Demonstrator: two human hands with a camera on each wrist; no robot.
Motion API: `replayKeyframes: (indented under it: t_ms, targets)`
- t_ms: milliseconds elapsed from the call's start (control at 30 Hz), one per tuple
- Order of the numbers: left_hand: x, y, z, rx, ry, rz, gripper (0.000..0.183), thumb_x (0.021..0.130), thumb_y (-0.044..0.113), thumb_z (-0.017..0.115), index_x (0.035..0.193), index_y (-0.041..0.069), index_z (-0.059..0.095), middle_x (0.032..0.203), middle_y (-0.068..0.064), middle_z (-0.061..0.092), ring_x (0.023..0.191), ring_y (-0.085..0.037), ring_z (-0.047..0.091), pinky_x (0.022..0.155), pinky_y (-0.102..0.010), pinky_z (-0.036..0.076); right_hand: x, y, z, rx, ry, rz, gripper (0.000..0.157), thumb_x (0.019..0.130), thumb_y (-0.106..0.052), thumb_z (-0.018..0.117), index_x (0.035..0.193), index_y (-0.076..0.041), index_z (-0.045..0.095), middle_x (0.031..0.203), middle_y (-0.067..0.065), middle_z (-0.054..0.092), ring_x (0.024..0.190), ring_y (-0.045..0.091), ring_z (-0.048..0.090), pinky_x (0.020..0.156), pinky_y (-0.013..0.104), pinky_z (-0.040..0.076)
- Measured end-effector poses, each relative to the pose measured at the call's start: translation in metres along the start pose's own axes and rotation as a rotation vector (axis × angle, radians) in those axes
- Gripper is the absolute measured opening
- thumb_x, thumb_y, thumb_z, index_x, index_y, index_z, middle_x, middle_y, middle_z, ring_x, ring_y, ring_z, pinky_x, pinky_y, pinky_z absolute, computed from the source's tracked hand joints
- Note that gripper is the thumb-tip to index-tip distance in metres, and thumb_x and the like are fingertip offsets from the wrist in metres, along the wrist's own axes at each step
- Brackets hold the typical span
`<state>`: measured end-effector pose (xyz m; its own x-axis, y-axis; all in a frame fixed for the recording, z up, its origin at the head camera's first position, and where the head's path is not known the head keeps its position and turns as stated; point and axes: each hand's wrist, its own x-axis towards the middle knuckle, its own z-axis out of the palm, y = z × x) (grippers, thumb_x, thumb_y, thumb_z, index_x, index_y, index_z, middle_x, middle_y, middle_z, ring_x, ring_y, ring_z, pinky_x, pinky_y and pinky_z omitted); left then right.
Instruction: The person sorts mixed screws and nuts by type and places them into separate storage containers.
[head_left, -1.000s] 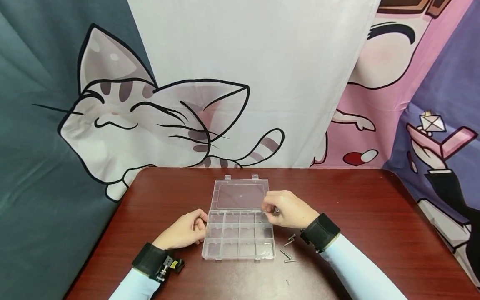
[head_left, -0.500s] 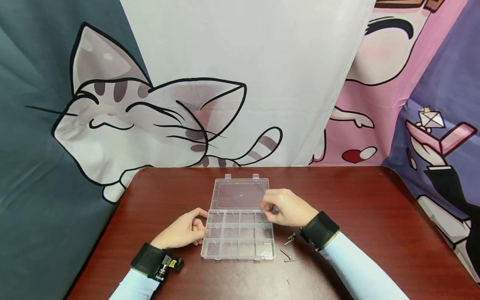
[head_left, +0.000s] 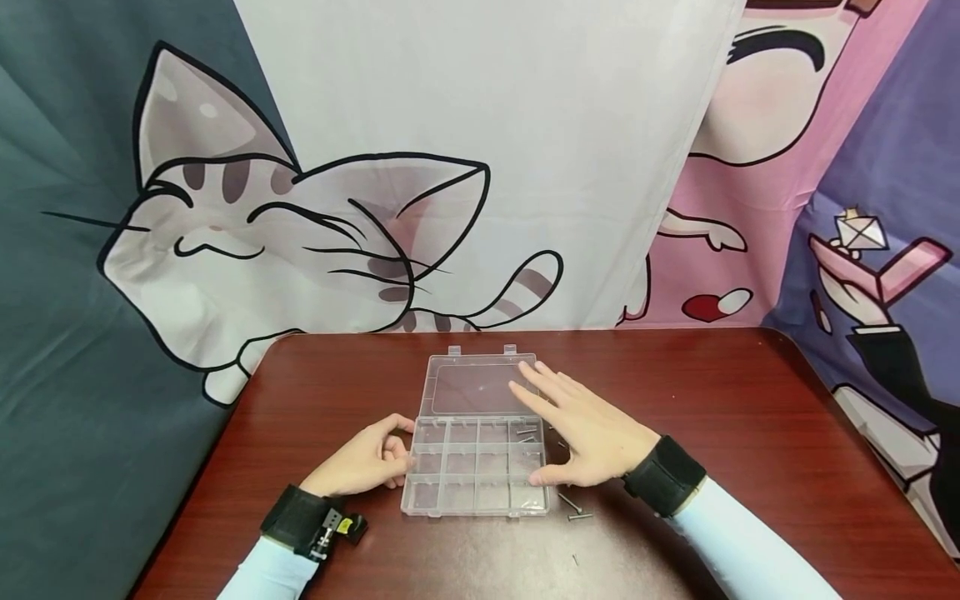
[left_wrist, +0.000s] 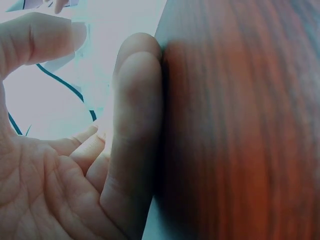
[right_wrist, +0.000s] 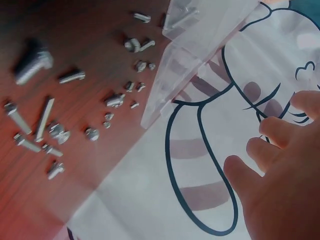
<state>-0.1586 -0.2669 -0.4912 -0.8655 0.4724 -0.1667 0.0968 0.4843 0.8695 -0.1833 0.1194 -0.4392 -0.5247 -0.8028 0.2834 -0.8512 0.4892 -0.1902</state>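
Note:
A clear plastic compartment box (head_left: 477,479) lies on the table with its lid (head_left: 480,385) folded back. My left hand (head_left: 365,457) holds the box's left side, thumb and index finger at the edge and the other fingers curled; in the left wrist view the palm and fingers (left_wrist: 137,105) are close up beside the wood. My right hand (head_left: 600,425) is spread above the box's right edge with nothing in it. Small screws (head_left: 527,432) show in the back right compartment. In the right wrist view the right hand's fingers (right_wrist: 245,175) are apart.
Several loose bolts (right_wrist: 45,119) and nuts (right_wrist: 91,133) lie scattered on the table to the right of the box. In the head view the right hand partly covers them. A tiny pin-like piece (head_left: 575,560) lies nearer the front. Behind the table hangs a cat-print cloth (head_left: 337,242).
My right hand has gone from pinching over the back right compartment to fingers spread wide, slightly farther right. Screws in that compartment are now more exposed. The left hand stays at the box.

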Motion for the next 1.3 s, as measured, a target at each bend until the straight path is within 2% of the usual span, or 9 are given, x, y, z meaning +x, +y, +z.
replayKeyframes:
  t_ms: [200, 333, 400, 467, 567, 633, 733, 1033, 1300]
  targets:
    - [0.000, 0.000, 0.000, 0.006, 0.001, 0.008, 0.055, 0.091, 0.023, 0.068, 0.136, 0.001, 0.045, 0.075, -0.012, 0.063, 0.062, -0.026, 0.065, 0.061, -0.038, 0.057, -0.017, -0.004, -0.002, -0.008, 0.007, 0.019, 0.103, 0.082, -0.074, 0.054, 0.159, -0.011, 0.030, 0.167, 0.008, 0.015, 0.152, 0.028, 0.015, 0.118, 0.052, 0.022]
    - [0.000, 0.001, 0.000, 0.009, 0.007, 0.011, 0.054, 0.091, 0.022, 0.067, 0.136, 0.001, 0.045, 0.075, -0.012, 0.063, 0.061, -0.026, 0.065, 0.061, -0.038, 0.057, -0.034, -0.009, 0.000, 0.003, -0.009, 0.045, 0.090, 0.085, -0.066, 0.057, 0.155, -0.014, 0.039, 0.166, 0.006, 0.020, 0.150, 0.027, 0.022, 0.117, 0.050, 0.026]
    - [-0.001, 0.002, 0.000, 0.009, 0.007, 0.011, 0.053, 0.091, 0.021, 0.066, 0.136, 0.001, 0.045, 0.075, -0.011, 0.063, 0.061, -0.026, 0.065, 0.061, -0.038, 0.057, -0.043, -0.013, 0.003, 0.000, -0.002, 0.050, 0.081, 0.087, -0.061, 0.059, 0.151, -0.014, 0.046, 0.163, 0.005, 0.028, 0.147, 0.025, 0.030, 0.114, 0.049, 0.032]
    - [-0.001, 0.002, 0.000, 0.010, 0.006, 0.009, 0.054, 0.091, 0.022, 0.067, 0.136, 0.001, 0.045, 0.075, -0.011, 0.063, 0.062, -0.025, 0.065, 0.061, -0.038, 0.057, -0.051, -0.016, 0.007, -0.004, 0.028, 0.040, 0.068, 0.087, -0.055, 0.064, 0.141, -0.014, 0.056, 0.154, 0.005, 0.042, 0.138, 0.022, 0.042, 0.110, 0.045, 0.038]
    - [-0.001, 0.003, 0.000, 0.012, 0.004, 0.005, 0.055, 0.091, 0.023, 0.067, 0.136, 0.000, 0.045, 0.075, -0.011, 0.063, 0.062, -0.026, 0.065, 0.061, -0.038, 0.058, -0.061, -0.021, 0.015, -0.032, 0.097, -0.009, 0.046, 0.084, -0.044, 0.071, 0.121, -0.017, 0.066, 0.124, -0.003, 0.055, 0.109, 0.012, 0.052, 0.093, 0.034, 0.046]
    - [-0.001, 0.003, -0.001, 0.012, 0.004, 0.005, 0.055, 0.091, 0.023, 0.068, 0.136, 0.000, 0.045, 0.074, -0.011, 0.063, 0.062, -0.026, 0.065, 0.061, -0.038, 0.058, -0.067, -0.025, 0.021, -0.039, 0.134, -0.045, 0.033, 0.080, -0.036, 0.075, 0.109, -0.020, 0.067, 0.107, -0.008, 0.050, 0.093, 0.006, 0.047, 0.082, 0.028, 0.045]
    - [-0.001, 0.002, -0.001, 0.008, 0.002, 0.006, 0.056, 0.090, 0.022, 0.068, 0.136, 0.000, 0.045, 0.074, -0.011, 0.063, 0.062, -0.026, 0.065, 0.061, -0.038, 0.058, -0.075, -0.031, 0.028, -0.054, 0.151, -0.082, 0.026, 0.077, -0.029, 0.077, 0.099, -0.023, 0.065, 0.096, -0.012, 0.041, 0.083, 0.004, 0.038, 0.073, 0.025, 0.040]
    - [-0.002, 0.002, -0.001, 0.002, 0.004, 0.009, 0.055, 0.091, 0.023, 0.067, 0.136, 0.000, 0.045, 0.074, -0.011, 0.063, 0.062, -0.025, 0.065, 0.061, -0.038, 0.058, -0.082, -0.042, 0.036, -0.101, 0.147, -0.086, 0.023, 0.071, -0.021, 0.078, 0.087, -0.023, 0.061, 0.088, -0.011, 0.040, 0.080, 0.006, 0.041, 0.074, 0.027, 0.043]
    - [-0.002, 0.001, -0.001, 0.009, 0.012, 0.007, 0.053, 0.091, 0.021, 0.067, 0.135, 0.001, 0.046, 0.074, -0.011, 0.063, 0.062, -0.025, 0.065, 0.061, -0.038, 0.057, -0.082, -0.047, 0.038, -0.142, 0.169, -0.059, 0.020, 0.077, -0.021, 0.078, 0.081, -0.023, 0.059, 0.083, -0.012, 0.040, 0.074, 0.007, 0.043, 0.069, 0.027, 0.044]
